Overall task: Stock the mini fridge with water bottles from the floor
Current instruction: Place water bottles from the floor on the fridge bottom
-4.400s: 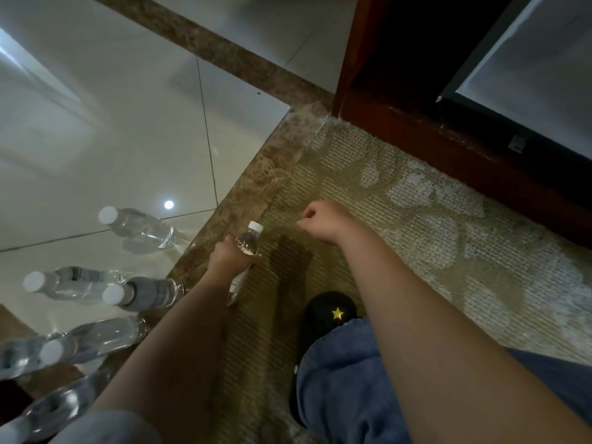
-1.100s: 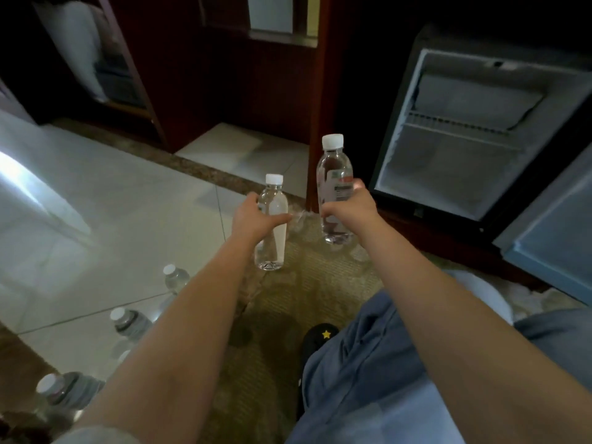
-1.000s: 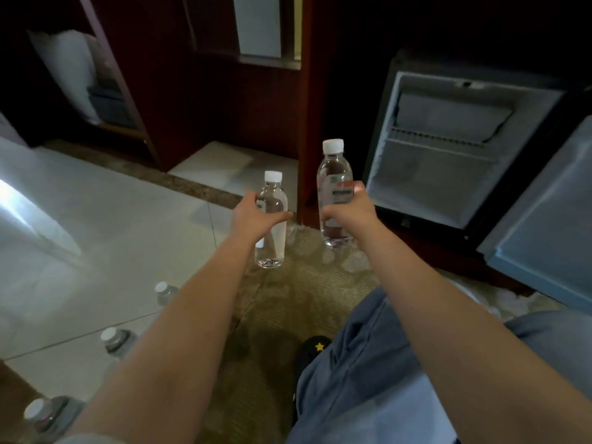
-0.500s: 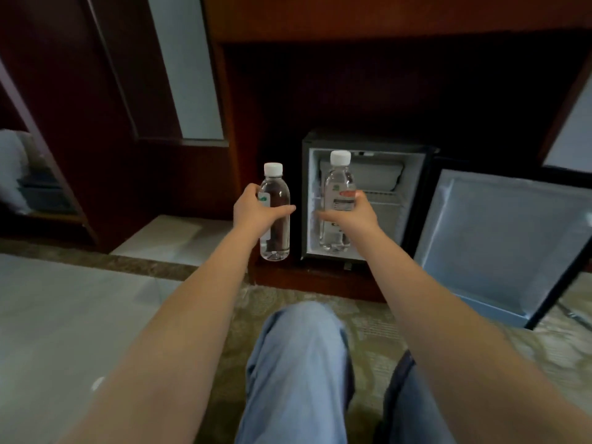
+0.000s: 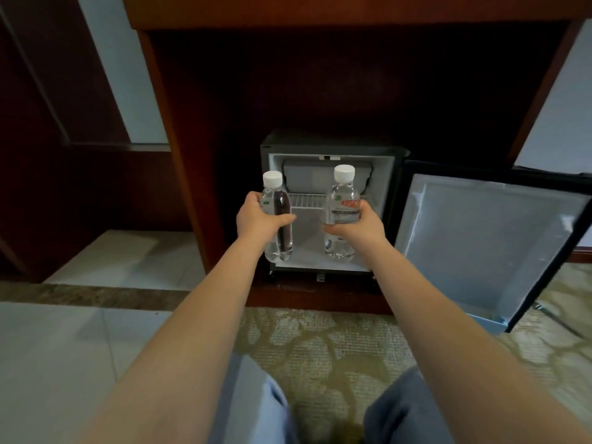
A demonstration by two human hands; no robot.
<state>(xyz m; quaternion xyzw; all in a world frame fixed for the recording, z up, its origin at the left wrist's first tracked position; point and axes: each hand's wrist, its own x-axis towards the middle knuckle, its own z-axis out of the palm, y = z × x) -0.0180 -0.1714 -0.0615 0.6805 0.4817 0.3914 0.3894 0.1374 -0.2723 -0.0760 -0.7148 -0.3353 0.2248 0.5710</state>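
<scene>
Both hands carry water in front of the mini fridge, which sits in a dark wooden cabinet. The fridge's white interior shows a freezer flap at the top and a wire shelf just below it.

At the fridge's left frame, the left hand grasps the left bottle round its middle, thumb across the front. This bottle is upright, clear, white-capped and full, with a small green mark on its label.

Before the right half of the opening, the right hand is curled round the right bottle, also upright, clear and white-capped. Its label carries green and red print. Whether either bottle has passed the fridge's threshold cannot be told.

Right of the fridge, the door stands swung wide, its pale inner face towards the camera. Patterned carpet lies in front of the fridge.

Half a second earlier the left bottle hung before the wood left of the fridge. It now overlaps the frame, and both hands are nearer the opening.
</scene>
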